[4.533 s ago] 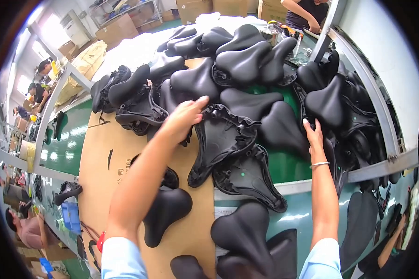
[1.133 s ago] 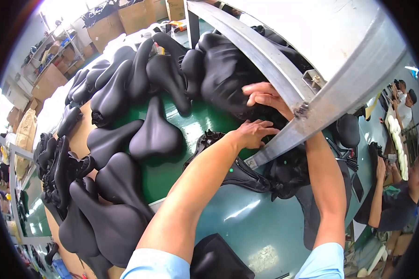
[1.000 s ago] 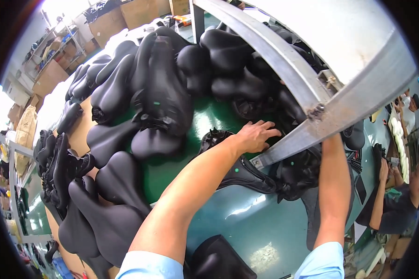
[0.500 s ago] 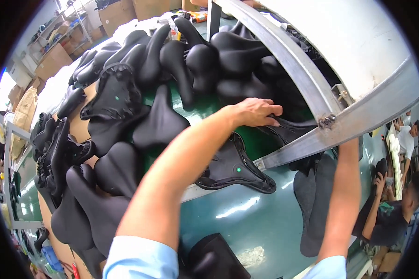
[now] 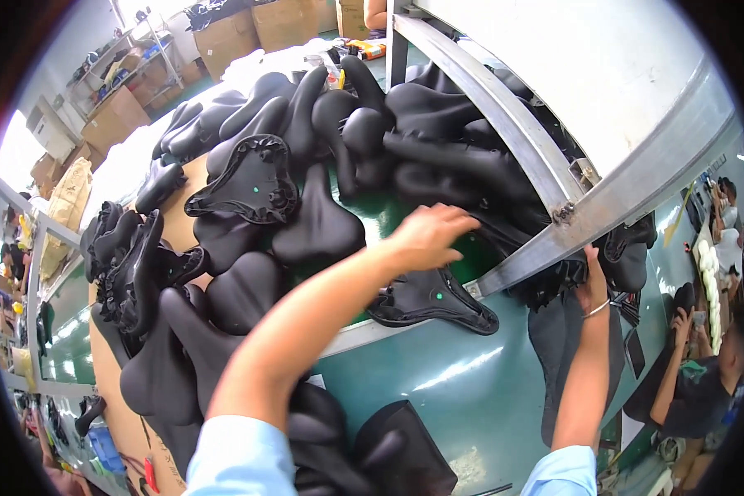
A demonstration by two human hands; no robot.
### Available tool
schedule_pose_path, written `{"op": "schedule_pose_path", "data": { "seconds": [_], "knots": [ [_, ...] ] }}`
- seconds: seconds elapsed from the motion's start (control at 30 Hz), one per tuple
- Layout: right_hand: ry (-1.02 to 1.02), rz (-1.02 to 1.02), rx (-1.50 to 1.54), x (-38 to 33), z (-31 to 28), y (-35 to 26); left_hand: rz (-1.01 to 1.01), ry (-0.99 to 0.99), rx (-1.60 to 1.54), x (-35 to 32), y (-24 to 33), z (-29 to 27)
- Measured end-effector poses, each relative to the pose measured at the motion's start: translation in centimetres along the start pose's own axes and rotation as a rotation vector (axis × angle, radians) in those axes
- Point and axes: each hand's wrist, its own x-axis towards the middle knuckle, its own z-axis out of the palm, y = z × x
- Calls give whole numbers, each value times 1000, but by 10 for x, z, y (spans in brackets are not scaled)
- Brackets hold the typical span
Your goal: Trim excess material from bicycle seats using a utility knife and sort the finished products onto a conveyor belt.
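Head view, looking down over a green tabletop (image 5: 438, 376) heaped with black bicycle saddles. The person's left hand (image 5: 428, 236) reaches forward across the heap, palm down, fingers (image 5: 459, 221) spread slightly apart and closed on nothing. Just below and in front of that hand lies an upturned saddle (image 5: 432, 299), underside up, its broad end toward the metal frame bar (image 5: 603, 207) that crosses the scene diagonally. The fingers hover above this saddle's far edge; whether they touch it cannot be told.

The right hand (image 5: 593, 279), with a thin bracelet at the wrist, is raised beneath the metal frame bar, right against dark saddles (image 5: 628, 248) that hang under it. Its fingers are hidden behind the bar and the saddles, so their state cannot be told.

Left of the upturned saddle, more saddles lie packed together, some on brown cardboard (image 5: 174, 223); one other saddle (image 5: 244, 178) further left also shows its ribbed underside. Beyond the metal frame bar, at the right edge, another person (image 5: 703, 388) sits low down.
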Motion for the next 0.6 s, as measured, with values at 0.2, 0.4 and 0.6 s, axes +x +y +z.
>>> {"op": "schedule_pose_path", "data": {
  "seconds": [0.2,0.4,0.6],
  "knots": [
    [319,-65,-103,67,-222,9,20,237,139,88,62,74],
    [436,-142,148,70,-138,-9,-89,-20,-76,88,3,107],
    [608,-298,168,-26,-74,-120,-173,-90,184,77,4,-50]
  ]
}}
